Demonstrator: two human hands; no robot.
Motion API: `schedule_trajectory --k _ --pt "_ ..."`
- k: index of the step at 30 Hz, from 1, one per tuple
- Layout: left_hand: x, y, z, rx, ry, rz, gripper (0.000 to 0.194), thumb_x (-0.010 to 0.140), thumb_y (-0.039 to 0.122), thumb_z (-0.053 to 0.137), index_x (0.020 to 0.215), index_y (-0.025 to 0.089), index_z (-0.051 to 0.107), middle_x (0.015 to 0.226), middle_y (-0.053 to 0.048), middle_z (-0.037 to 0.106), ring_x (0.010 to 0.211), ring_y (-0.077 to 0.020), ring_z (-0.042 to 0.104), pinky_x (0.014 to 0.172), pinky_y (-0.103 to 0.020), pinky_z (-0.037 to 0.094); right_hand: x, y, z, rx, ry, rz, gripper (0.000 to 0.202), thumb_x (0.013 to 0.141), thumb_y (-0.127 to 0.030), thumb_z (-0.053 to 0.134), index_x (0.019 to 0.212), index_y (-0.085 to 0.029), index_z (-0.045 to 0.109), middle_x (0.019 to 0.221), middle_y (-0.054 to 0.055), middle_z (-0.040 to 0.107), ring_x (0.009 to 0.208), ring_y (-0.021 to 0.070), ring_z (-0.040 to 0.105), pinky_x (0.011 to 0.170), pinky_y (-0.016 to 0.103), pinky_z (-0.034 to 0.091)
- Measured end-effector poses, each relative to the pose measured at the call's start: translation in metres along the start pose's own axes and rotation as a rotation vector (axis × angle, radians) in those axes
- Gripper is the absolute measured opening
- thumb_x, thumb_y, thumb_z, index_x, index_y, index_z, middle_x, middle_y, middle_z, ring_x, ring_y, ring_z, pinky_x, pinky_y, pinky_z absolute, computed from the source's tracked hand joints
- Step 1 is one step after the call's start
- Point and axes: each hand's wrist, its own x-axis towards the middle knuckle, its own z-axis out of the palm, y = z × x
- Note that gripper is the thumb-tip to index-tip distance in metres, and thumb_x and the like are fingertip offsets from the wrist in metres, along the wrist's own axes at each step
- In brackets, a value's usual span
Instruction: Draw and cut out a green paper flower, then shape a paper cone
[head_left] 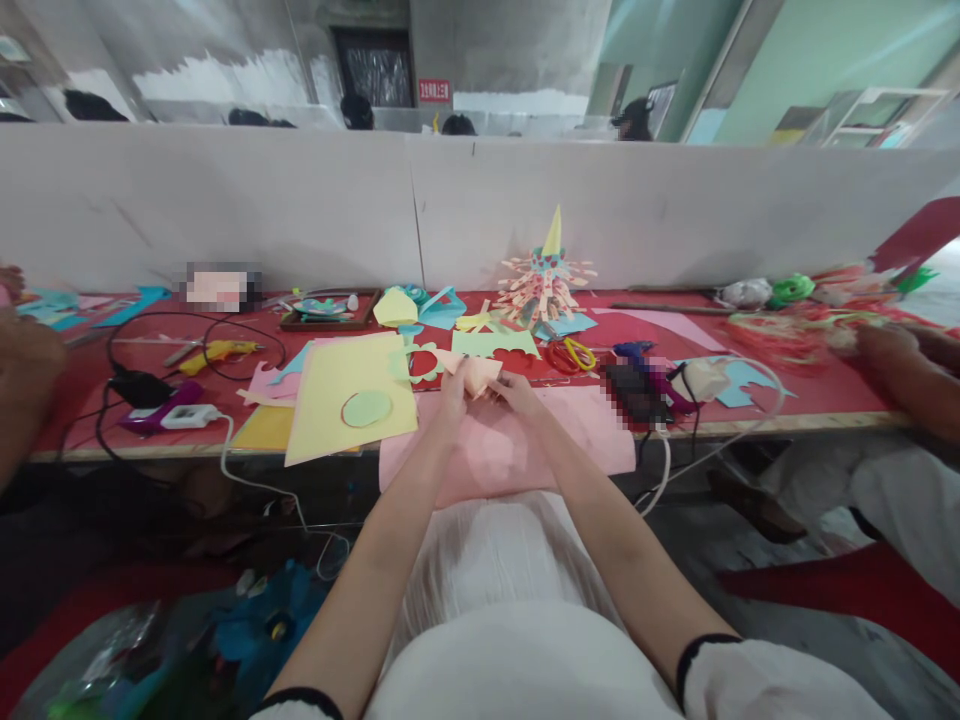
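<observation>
Between my two hands is a folded piece of pale peach paper (480, 376), held just above the table's front edge. My left hand (453, 392) is closed on its left side, and my right hand (517, 392) pinches its lower right corner. Under them a pink sheet (585, 425) hangs over the edge. To the left lie a yellow sheet (322, 385), a green paper circle (367, 408) and a scalloped green cut-out (426, 375). Beyond my hands rest a light green sheet (491, 344) and yellow-handled scissors (579, 354).
A paper model with a yellow cone (551, 270) stands near the white partition (300, 200). A yellow glue gun (221, 354), purple boxes and cords (225, 440) lie left; a blue glue gun (634, 350) lies right. Other people's arms (915, 370) reach in from both sides.
</observation>
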Motion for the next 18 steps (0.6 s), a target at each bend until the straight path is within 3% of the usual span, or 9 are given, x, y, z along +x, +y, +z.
schedule_trajectory --k 3,6,11,18 --pt "-0.0028 0.002 0.0022 0.024 0.07 0.065 0.033 0.058 0.033 0.076 0.084 0.02 0.061 0.079 -0.003 0.068 0.087 -0.0227 0.065 0.073 -0.033 0.05 -0.0013 -0.0028 0.0009 0.005 -0.007 0.014 0.045 0.061 -0.061 0.068 0.065 -0.019 0.055 0.059 0.0 0.062 0.051 0.0124 0.053 0.051 0.025 0.039" --pt "-0.004 0.0047 0.0026 0.042 0.097 0.035 0.027 0.059 0.034 0.075 0.08 0.021 0.063 0.079 -0.005 0.069 0.086 -0.0242 0.065 0.072 -0.034 0.051 -0.0026 -0.0054 0.0009 0.064 -0.028 0.016 0.046 0.062 -0.064 0.067 0.066 -0.019 0.057 0.06 0.0 0.063 0.052 0.0126 0.054 0.052 0.024 0.04" --pt "-0.0057 0.0078 0.0006 0.024 0.009 0.04 0.02 0.062 0.037 0.071 0.076 0.024 0.064 0.091 -0.006 0.069 0.093 -0.025 0.065 0.08 -0.038 0.05 -0.0038 -0.006 0.0004 0.221 0.028 0.006 0.048 0.068 -0.066 0.061 0.073 -0.018 0.064 0.063 0.002 0.065 0.055 0.0124 0.056 0.054 0.024 0.041" --pt "-0.0076 0.0074 0.0017 -0.012 -0.02 0.026 0.024 0.059 0.035 0.075 0.077 0.023 0.065 0.092 -0.005 0.069 0.1 -0.0261 0.062 0.086 -0.039 0.049 -0.0016 -0.0018 0.0002 0.16 0.068 0.006 0.043 0.063 -0.06 0.068 0.065 -0.017 0.063 0.061 0.001 0.063 0.053 0.011 0.052 0.054 0.024 0.04"
